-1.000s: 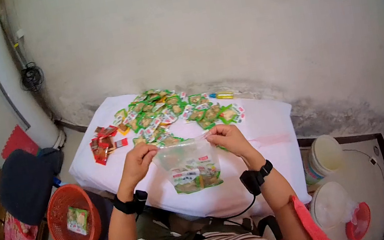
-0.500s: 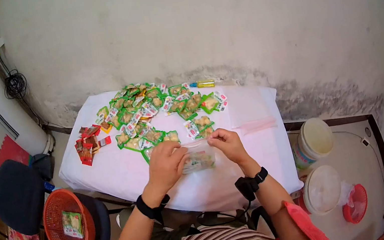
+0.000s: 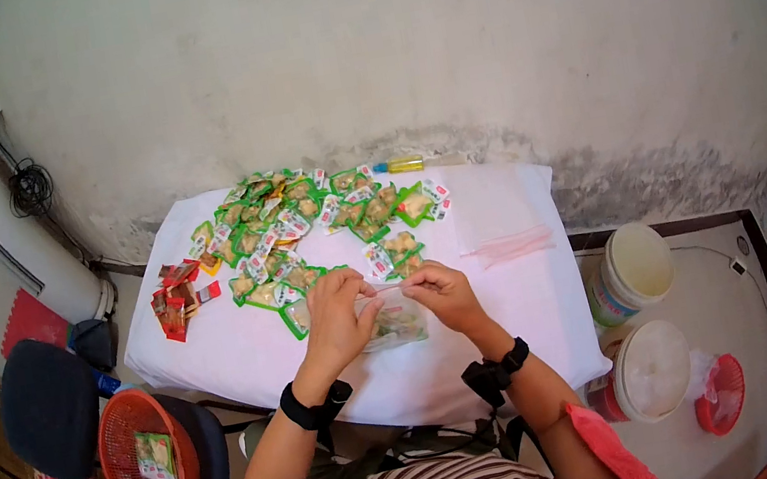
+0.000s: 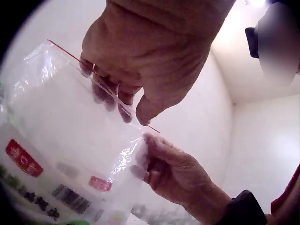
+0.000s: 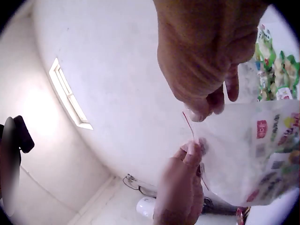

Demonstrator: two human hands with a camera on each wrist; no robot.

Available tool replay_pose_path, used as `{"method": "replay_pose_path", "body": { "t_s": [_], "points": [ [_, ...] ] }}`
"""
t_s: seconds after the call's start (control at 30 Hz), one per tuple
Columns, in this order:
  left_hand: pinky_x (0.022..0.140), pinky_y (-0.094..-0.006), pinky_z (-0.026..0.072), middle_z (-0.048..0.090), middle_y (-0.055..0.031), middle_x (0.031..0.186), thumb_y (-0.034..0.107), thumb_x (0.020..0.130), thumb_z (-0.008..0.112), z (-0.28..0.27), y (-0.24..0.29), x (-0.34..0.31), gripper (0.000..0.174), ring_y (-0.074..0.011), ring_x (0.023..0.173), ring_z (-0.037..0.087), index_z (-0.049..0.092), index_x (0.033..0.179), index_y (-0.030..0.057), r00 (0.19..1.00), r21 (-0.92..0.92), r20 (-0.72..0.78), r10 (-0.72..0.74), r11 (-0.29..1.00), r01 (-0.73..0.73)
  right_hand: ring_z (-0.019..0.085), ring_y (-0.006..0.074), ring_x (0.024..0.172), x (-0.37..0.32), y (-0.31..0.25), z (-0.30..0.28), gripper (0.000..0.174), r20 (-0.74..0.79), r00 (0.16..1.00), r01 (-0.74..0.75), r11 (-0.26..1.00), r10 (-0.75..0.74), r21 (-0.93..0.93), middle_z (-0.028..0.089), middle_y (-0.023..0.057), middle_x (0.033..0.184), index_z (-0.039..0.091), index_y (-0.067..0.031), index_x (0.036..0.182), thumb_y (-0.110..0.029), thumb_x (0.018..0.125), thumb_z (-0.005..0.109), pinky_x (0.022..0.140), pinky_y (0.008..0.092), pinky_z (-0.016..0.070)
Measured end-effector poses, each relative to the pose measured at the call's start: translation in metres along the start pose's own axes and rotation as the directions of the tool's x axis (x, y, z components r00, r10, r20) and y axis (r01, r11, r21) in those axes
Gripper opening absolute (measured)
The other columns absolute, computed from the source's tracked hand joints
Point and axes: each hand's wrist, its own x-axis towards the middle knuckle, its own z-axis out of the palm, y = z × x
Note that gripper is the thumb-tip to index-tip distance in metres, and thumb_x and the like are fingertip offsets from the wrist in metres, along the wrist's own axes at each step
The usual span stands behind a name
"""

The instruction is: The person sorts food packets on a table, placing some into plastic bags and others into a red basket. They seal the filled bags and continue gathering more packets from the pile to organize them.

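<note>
A clear plastic bag (image 3: pixel 396 324) with small packets inside hangs between both hands over the table's front part. The left hand (image 3: pixel 340 320) grips its top edge on the left; the right hand (image 3: pixel 447 296) pinches the same edge near the right end. In the left wrist view the bag (image 4: pixel 84 140) shows a red strip along its mouth, with the left hand (image 4: pixel 145 51) above and the right hand (image 4: pixel 180 176) at the corner. The right wrist view shows the right hand (image 5: pixel 211 56) and left hand (image 5: pixel 180 187) on the bag's (image 5: pixel 234 145) edge.
Green packets (image 3: pixel 250 231) lie piled at the table's back left, red packets (image 3: pixel 173 305) beside them. Flat clear bags (image 3: pixel 502 220) lie at the right, a yellow tool (image 3: pixel 405 165) behind. An orange basket (image 3: pixel 119 477) stands on a chair; buckets (image 3: pixel 639 263) stand right of the table.
The hands have come closer together along the bag's top edge, the left one moving inward. Since half a second ago, both have shifted slightly and still hold it.
</note>
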Motion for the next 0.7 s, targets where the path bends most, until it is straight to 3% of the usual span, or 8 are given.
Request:
{"method": "replay_pose_path", "body": {
  "t_s": [0.33, 0.57, 0.63, 0.7],
  "points": [
    [0.092, -0.0438, 0.0323, 0.062, -0.0044, 0.085, 0.012, 0.078, 0.067, 0.012, -0.005, 0.003, 0.011, -0.0221, 0.088, 0.058, 0.057, 0.081, 0.0090, 0.999, -0.036, -0.011, 0.031, 0.999, -0.031, 0.058, 0.0117, 0.077, 0.000, -0.009, 0.003, 0.009, -0.009, 0.996, -0.087, 0.996, 0.087, 0.016, 0.061, 0.0059, 0.086, 0.065, 0.0009, 0.089, -0.004, 0.082, 0.064, 0.070, 0.0238, 0.0467],
    [0.088, -0.0401, 0.0358, 0.063, -0.0038, 0.084, 0.013, 0.076, 0.068, 0.006, -0.001, 0.013, 0.015, -0.0230, 0.084, 0.058, 0.063, 0.090, 0.0092, 0.998, -0.099, -0.058, 0.015, 0.995, -0.020, 0.055, 0.0112, 0.076, 0.004, -0.009, 0.005, 0.008, -0.025, 0.999, 0.043, 0.998, -0.044, -0.056, 0.059, 0.0046, 0.083, 0.066, 0.0006, 0.088, -0.003, 0.081, 0.065, 0.069, 0.0226, 0.0440],
    [0.081, -0.0379, 0.0370, 0.063, -0.0047, 0.081, 0.014, 0.075, 0.070, 0.002, -0.007, 0.017, 0.016, -0.0236, 0.080, 0.058, 0.065, 0.089, 0.0088, 0.992, -0.056, 0.103, 0.072, 0.996, -0.066, 0.055, 0.0118, 0.076, 0.005, -0.009, 0.005, 0.007, -0.028, 0.998, 0.055, 0.996, -0.058, -0.072, 0.060, 0.0050, 0.083, 0.066, 0.0004, 0.087, -0.003, 0.081, 0.065, 0.069, 0.0229, 0.0442],
    [0.079, -0.0375, 0.0370, 0.063, -0.0053, 0.079, 0.015, 0.074, 0.070, 0.000, -0.009, 0.021, 0.014, -0.0237, 0.078, 0.058, 0.066, 0.085, 0.0085, 0.986, -0.075, 0.167, 0.028, 0.997, -0.015, 0.059, 0.0146, 0.077, 0.006, -0.010, 0.005, 0.009, -0.022, 0.996, 0.084, 0.989, -0.088, -0.120, 0.063, 0.0076, 0.084, 0.066, 0.0008, 0.088, -0.003, 0.080, 0.065, 0.069, 0.0252, 0.0471]
  ]
}}
